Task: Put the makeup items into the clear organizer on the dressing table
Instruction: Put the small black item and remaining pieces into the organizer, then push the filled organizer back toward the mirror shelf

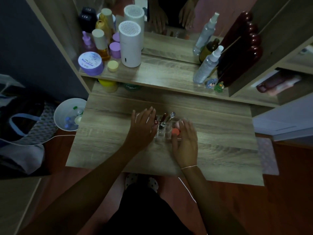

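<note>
The clear organizer [163, 133] stands on the middle of the dressing table [220, 141]. A dark red tube [164, 117], a silver-capped tube [169, 118] and an orange-capped item [175, 131] stick up from its compartments. My left hand [144, 127] rests against the organizer's left side, fingers spread, with a red-tipped item [156, 122] just beside its fingers. My right hand [185, 141] curls around the organizer's right side, thumb by the orange cap. Whether either hand grips an item is hard to tell.
The shelf behind holds a white cylinder device [130, 44], purple jars [91, 62], amber bottles [101, 42], clear spray bottles [207, 65] and a dark red ribbed object [240, 48]. A mirror [171, 17] is at the back. A white bin [68, 114] sits left of the table.
</note>
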Tool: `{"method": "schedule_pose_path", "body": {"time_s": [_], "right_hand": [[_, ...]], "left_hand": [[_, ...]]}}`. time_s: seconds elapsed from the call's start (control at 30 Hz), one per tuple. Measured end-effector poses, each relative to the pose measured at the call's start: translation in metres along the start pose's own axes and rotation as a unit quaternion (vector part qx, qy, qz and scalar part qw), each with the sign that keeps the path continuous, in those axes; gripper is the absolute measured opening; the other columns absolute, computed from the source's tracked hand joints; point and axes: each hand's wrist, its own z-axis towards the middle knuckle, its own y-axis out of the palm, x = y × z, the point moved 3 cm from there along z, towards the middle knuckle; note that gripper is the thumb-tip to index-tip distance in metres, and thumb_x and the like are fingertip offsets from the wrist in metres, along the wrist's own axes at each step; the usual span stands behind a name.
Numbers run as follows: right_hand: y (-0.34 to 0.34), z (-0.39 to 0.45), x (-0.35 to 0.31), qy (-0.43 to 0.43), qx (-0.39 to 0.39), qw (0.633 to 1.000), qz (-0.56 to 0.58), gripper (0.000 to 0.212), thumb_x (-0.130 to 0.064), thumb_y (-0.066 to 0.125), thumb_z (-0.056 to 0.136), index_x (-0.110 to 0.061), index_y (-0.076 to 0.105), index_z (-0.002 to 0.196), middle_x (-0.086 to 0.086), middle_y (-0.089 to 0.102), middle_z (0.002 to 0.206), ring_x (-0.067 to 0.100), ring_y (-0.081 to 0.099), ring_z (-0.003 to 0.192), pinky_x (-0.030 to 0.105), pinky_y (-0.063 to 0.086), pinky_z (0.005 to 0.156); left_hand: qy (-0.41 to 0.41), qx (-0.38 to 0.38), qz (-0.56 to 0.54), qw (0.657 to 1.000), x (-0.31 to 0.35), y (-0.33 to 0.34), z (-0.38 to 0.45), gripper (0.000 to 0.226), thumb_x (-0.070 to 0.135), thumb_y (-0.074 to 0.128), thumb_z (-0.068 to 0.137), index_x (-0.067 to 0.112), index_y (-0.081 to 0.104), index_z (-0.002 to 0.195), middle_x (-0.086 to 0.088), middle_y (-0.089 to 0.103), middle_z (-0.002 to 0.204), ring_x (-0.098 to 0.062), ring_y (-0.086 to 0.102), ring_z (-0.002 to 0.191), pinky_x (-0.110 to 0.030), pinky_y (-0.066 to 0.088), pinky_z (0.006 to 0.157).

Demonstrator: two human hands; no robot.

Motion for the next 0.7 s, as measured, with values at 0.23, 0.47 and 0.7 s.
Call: {"method": "schedule_pose_path", "body": {"time_s": [0.23, 0.47, 0.7], "right_hand": [[-0.005, -0.003, 0.014, 0.05, -0.028, 0.998, 0.005, 0.053, -0.016, 0.051, 0.095, -0.007, 0.033, 0.144, 0.012, 0.032, 0.154, 0.028, 0.017, 0.147, 0.048, 0.014, 0.121], [-0.004, -0.006, 0.014, 0.05, -0.034, 0.998, 0.002, 0.053, -0.013, 0.053, 0.094, -0.005, 0.034, 0.143, 0.014, 0.032, 0.154, 0.031, 0.017, 0.146, 0.05, 0.014, 0.12], [-0.004, -0.006, 0.016, 0.049, -0.038, 0.998, 0.007, 0.054, -0.011, 0.055, 0.092, -0.004, 0.036, 0.142, 0.016, 0.033, 0.153, 0.033, 0.018, 0.146, 0.053, 0.016, 0.119]], "left_hand": [[0.053, 0.004, 0.019, 0.998, 0.004, 0.003, 0.004, 0.048, 0.024, 0.056, 0.091, 0.004, 0.045, 0.134, -0.018, 0.047, 0.142, -0.033, 0.046, 0.128, -0.062, 0.027, 0.107], [0.061, -0.017, 0.018, 0.998, 0.008, 0.001, 0.008, 0.049, 0.024, 0.053, 0.091, 0.005, 0.045, 0.135, -0.018, 0.044, 0.144, -0.032, 0.044, 0.13, -0.063, 0.023, 0.108], [0.059, -0.018, 0.031, 0.998, 0.008, -0.001, 0.004, 0.049, 0.023, 0.057, 0.091, 0.004, 0.045, 0.134, -0.019, 0.047, 0.141, -0.032, 0.047, 0.128, -0.065, 0.026, 0.107]]}}
